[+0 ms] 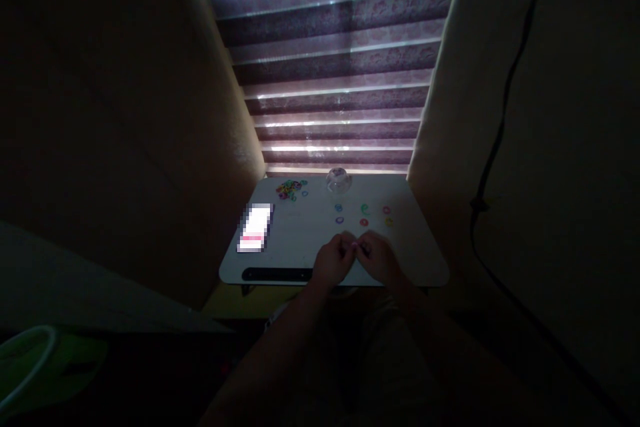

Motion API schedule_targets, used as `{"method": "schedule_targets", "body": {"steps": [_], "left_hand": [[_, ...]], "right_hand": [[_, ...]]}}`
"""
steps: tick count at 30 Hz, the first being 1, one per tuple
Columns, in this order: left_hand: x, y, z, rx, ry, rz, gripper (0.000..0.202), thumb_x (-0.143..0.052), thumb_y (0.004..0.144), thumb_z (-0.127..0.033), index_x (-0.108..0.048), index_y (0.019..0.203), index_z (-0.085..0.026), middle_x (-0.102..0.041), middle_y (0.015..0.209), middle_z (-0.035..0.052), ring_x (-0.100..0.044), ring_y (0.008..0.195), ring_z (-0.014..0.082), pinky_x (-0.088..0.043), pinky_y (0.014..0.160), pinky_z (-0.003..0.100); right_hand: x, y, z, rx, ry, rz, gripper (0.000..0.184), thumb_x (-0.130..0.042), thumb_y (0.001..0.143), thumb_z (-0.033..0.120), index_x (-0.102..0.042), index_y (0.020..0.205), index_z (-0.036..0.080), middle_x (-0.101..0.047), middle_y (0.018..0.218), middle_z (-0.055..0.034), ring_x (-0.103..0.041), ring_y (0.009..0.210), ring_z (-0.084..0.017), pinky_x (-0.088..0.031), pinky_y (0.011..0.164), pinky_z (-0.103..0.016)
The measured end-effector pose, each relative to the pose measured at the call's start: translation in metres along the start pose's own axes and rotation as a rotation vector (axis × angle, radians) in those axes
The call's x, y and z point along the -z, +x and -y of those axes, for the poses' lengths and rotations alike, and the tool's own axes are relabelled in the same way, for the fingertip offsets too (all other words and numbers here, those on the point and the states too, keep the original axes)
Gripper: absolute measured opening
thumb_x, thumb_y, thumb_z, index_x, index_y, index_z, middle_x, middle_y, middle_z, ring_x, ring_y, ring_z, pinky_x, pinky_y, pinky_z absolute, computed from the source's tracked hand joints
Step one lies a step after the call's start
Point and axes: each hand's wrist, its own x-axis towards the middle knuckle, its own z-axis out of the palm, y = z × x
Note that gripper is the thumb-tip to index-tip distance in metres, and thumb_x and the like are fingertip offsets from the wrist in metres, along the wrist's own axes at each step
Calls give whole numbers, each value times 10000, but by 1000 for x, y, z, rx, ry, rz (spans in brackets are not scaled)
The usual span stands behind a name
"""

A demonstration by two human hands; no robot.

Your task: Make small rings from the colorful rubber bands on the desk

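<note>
My left hand [334, 259] and my right hand [379, 257] meet over the near middle of a small white lap table [300, 240]. Both have their fingers curled and pinched together around something tiny and pinkish between them that I cannot make out. Just beyond my hands lie several small coloured rings [364, 215] spread apart in rows. A pile of more coloured rings [290, 189] sits at the far left of the table. A clear round container [339, 179] stands at the far edge.
A lit phone [255, 227] lies on the table's left side. A dark slot [277, 274] runs along the near edge. Striped blinds [330, 60] hang behind, cushions flank both sides, and a black cable [495, 147] hangs on the right.
</note>
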Motion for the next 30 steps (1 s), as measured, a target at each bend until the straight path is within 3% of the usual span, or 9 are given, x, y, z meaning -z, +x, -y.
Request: {"method": "schedule_targets", "body": {"steps": [10,17,24,30], "left_hand": [[0,-1,0,-24,2,-5,193,-568,882,-400,-607,885,-211,-677,742,7,-606,642,147,-395,593,242],[0,-1,-2,-31,57,9,198,-578,871,-400,-615,891,-207,-672,735,5,-592,626,145,-369,574,241],[0,-1,-1,-48,31,9,182,-565,883,-389,-615,901,-214,-680,764,7,-608,657,150,-390,597,238],[3,-1,-4,-54,47,7,222,-428,950,-303,-633,920,-221,-693,813,36,-625,723,179,-404,648,264]], "right_hand": [[1,0,2,8,-17,-19,132,-550,797,224,-487,681,214,-532,646,2,-462,585,-132,-328,563,-256],[2,-1,2,3,14,-24,27,-561,768,185,-552,775,209,-559,693,-3,-503,632,-146,-356,588,-252],[2,0,1,21,8,32,75,-542,786,160,-582,738,201,-592,707,-16,-522,657,-150,-366,622,-262],[3,1,3,11,-4,16,164,-555,854,260,-557,701,204,-573,659,-8,-496,603,-139,-347,580,-256]]}}
